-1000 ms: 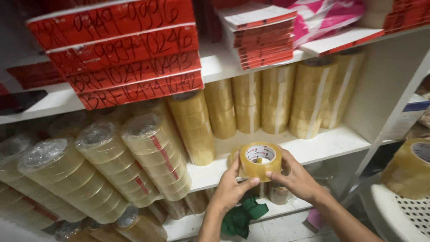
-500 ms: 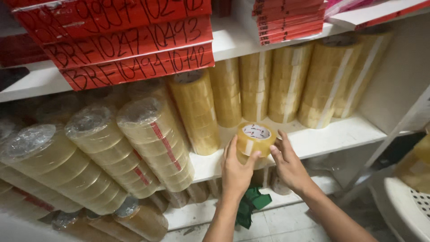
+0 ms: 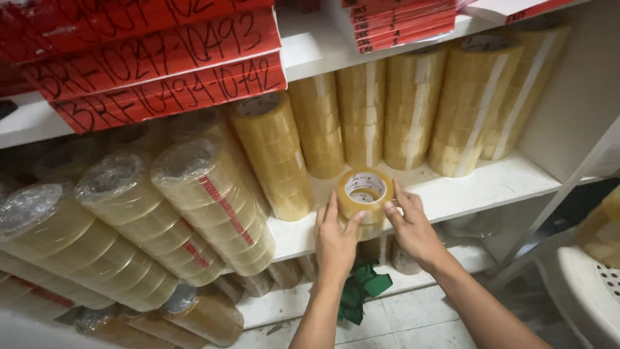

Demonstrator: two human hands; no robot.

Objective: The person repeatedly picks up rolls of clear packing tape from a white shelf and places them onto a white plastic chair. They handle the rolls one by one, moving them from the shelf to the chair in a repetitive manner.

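White wooden shelves fill most of the view, one board above the other. Big red flat boxes with black writing lie stacked on the top board at the left, and thinner red and white boxes sit stacked farther right. Long packs of clear yellowish tape rolls wrapped in plastic lean sideways on the middle board at the left. More tall stacks of yellowish tape rolls stand upright along the back of that board. A white plastic basket with small holes shows at the right edge. A green cloth lies bunched on the lower board, just under the hands.

One single roll of yellowish clear tape with a white inner ring sits at the front edge of the middle board. It rests on top of another roll, with its hole facing up and a bit toward the camera. The left hand presses against the roll's left side, with the thumb on its front. The right hand holds the roll's right side, fingers up along it. Both hands are clamped on this one roll, one at each side.
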